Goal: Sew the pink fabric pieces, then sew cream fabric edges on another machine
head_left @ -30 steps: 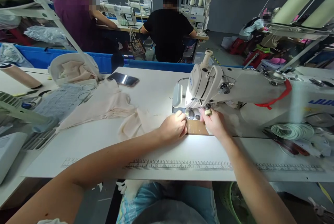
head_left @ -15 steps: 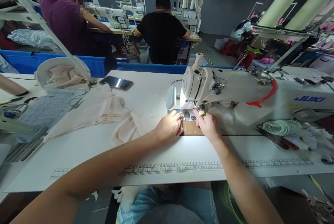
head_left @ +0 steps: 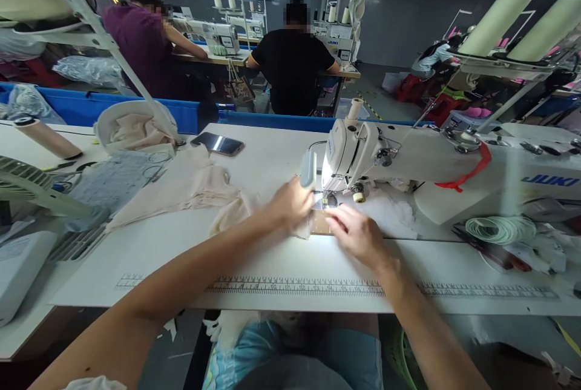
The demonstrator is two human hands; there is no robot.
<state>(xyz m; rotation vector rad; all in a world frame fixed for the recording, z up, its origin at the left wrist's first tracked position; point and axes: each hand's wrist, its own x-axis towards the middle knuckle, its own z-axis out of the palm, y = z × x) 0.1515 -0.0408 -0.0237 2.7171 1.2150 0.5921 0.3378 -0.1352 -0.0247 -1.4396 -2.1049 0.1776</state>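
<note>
At the white sewing machine point(head_left: 347, 157), my left hand point(head_left: 293, 202) is just left of the needle area. It is smeared by motion, its fingers curled on pale beige fabric point(head_left: 236, 211) that trails left across the table. My right hand point(head_left: 358, 232) is closed in front of the presser foot point(head_left: 325, 200), fingertips pressed together over the brown plate point(head_left: 321, 223). Whatever lies between those fingertips is too small to make out. More beige fabric point(head_left: 181, 187) lies piled to the left.
A phone point(head_left: 218, 143) lies behind the fabric. On the left are a fabric-filled white bowl point(head_left: 102, 129), a thread cone point(head_left: 49, 138) and a green fan point(head_left: 36, 187). Coiled pale cord point(head_left: 499, 229) sits at right. A printed ruler point(head_left: 290, 287) runs along the front edge. Two people sit beyond.
My left hand has risen slightly beside the needle, and fabric now shows beneath it. My right hand has drawn back toward me from beside the presser foot. The whole view has shifted.
</note>
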